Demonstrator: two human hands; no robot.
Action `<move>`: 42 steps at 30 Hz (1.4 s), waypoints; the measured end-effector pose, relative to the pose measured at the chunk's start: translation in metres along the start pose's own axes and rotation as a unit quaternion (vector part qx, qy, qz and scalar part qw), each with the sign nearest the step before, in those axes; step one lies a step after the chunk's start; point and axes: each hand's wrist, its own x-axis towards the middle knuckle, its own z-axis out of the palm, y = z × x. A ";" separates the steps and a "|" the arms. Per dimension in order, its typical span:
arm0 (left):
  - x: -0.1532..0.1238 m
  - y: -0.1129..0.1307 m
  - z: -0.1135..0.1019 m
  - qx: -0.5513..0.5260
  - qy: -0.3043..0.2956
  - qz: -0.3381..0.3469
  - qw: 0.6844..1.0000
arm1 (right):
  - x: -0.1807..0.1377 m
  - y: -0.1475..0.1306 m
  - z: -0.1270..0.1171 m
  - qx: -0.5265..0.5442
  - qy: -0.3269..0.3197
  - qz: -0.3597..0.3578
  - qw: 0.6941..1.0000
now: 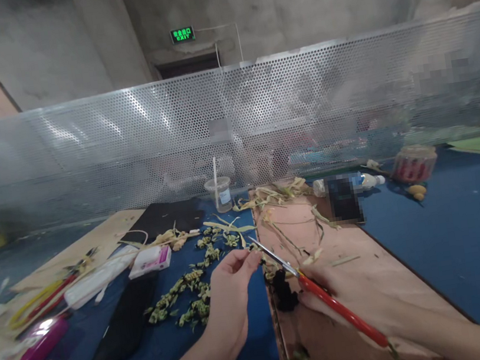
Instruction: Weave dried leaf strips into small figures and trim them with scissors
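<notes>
Above one board [356, 244], the right hand [348, 284] holds one red-handled tool [328, 298].

"安全出口 EXIT" on green sign [182, 35]

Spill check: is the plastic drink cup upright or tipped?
Upright: the plastic drink cup stands on its base, rim uppermost, its straw rising above.

Left hand [231, 288] in a tight pinch — right hand [349, 291] close by, apparently curled, slightly blurred
</notes>
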 end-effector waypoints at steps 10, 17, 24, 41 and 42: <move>-0.002 0.004 0.002 0.011 -0.001 -0.002 1.000 | -0.002 0.003 0.003 -0.022 0.006 -0.002 1.000; 0.002 0.003 -0.001 0.028 -0.002 -0.002 1.000 | -0.002 0.006 0.004 -0.035 0.023 -0.016 0.999; 0.003 0.003 -0.002 0.053 -0.003 0.002 0.999 | -0.006 -0.009 -0.007 -0.111 0.037 0.009 0.993; 0.058 0.041 -0.047 0.368 -0.146 -0.001 0.918 | 0.016 0.041 -0.021 0.078 0.110 0.012 0.991; 0.062 0.040 -0.052 0.386 -0.149 0.003 0.910 | 0.018 0.045 -0.023 0.076 0.111 0.014 0.991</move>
